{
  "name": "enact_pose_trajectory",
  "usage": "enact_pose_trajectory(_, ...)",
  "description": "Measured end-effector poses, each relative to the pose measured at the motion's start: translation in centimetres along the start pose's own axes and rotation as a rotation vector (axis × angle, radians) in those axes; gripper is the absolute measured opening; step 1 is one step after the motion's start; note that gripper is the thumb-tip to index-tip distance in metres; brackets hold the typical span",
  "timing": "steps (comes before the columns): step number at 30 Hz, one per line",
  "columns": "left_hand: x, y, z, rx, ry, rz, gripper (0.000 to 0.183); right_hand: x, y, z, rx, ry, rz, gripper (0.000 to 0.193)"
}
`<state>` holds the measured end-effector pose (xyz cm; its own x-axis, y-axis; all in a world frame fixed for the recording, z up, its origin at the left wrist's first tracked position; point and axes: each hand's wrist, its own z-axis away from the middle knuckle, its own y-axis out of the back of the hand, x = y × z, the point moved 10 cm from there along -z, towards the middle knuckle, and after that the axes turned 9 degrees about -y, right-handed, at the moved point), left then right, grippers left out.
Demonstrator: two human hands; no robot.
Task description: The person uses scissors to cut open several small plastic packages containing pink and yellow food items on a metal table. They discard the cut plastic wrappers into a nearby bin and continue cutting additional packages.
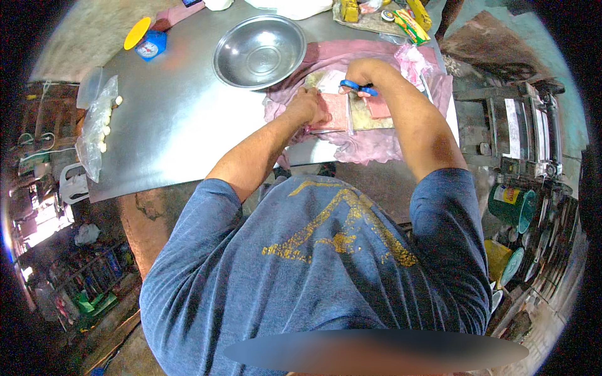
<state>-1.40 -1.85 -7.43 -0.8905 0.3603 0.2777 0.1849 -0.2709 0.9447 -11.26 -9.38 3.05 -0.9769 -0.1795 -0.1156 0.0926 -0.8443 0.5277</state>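
Note:
My right hand (369,73) is closed on a pair of scissors with blue handles (359,88); the blades are hard to make out. Beneath them lies a pale yellowish board (362,117). A flat pink slab in clear plastic (332,111) rests on the board's left part, and my left hand (306,106) grips its left edge, thumb over the top. Right of it, partly under my right forearm, is another pink slab (377,108). Under the board spreads a rumpled pink cloth (370,149).
A wide metal basin (260,53) stands on the steel table (169,119), beyond my left hand. At the far left is a blue dial scale (150,46) with a yellow pan. A plastic bag with small pale pieces (100,128) lies at the left edge. Crumpled pink plastic (414,61) sits right.

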Motion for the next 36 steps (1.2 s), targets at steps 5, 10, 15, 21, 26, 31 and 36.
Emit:
enact_pose_trajectory(5, -0.7, 1.8, 0.6, -0.147, 0.240, 0.146, 0.096, 0.7, -0.4, -0.6, -0.066, 0.006, 0.000, 0.043)
enact_pose_trajectory(10, 1.8, 6.0, 1.6, -0.242, 0.225, 0.065, 0.094, 1.1, -0.7, 0.0, -0.071, -0.044, -0.106, 0.036)
enact_pose_trajectory(15, 2.6, 6.3, 1.5, -0.270, 0.196, 0.094, 0.091, -0.3, -0.1, 0.5, 0.019, 0.014, 0.030, 0.036)
enact_pose_trajectory(21, 2.2, 6.0, 2.8, -0.038, 0.206, 0.355, 0.058, 2.8, -2.4, -2.0, -0.109, -0.138, -0.170, 0.043)
enact_pose_trajectory(26, 3.6, 8.1, 5.6, 0.321, 0.164, 0.523, 0.041, 4.3, -3.3, -2.9, -0.086, -0.012, -0.303, 0.044)
enact_pose_trajectory(31, 2.9, 6.4, 7.9, 0.346, 0.254, 0.685, 0.029, 6.6, -5.2, -1.5, -0.143, -0.056, -0.762, 0.029)
enact_pose_trajectory(36, -3.4, 8.3, 11.8, 0.581, 0.446, 1.191, 0.017, 6.5, -7.7, 0.9, 0.089, 0.206, -0.860, 0.023)
